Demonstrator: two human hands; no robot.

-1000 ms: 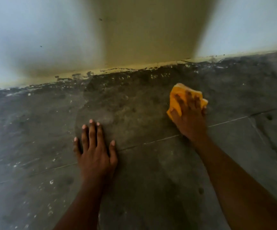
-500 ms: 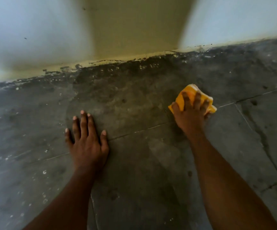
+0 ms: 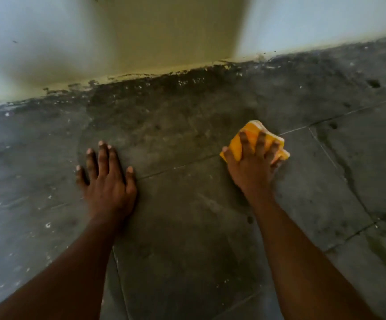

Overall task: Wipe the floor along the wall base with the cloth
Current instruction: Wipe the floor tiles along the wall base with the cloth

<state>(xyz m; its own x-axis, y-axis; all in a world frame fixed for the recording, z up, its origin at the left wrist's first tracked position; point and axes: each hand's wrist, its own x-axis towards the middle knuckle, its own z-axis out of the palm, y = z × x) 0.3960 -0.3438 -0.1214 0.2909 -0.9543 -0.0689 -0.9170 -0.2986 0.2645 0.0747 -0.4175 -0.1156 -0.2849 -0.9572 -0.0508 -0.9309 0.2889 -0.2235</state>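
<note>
Flat, right hand (image 3: 254,167) presses cloth (image 3: 235,146) (bunched) onto floor (image 3: 187,227).

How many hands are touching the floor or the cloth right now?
2. The left hand lies flat with fingers spread on the bare floor. The right hand presses the yellow cloth onto the floor, a little short of the wall base.

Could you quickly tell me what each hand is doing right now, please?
Left hand: open, flat on the floor, holding nothing.
Right hand: pressed down on the yellow cloth, fingers spread over it.
</note>
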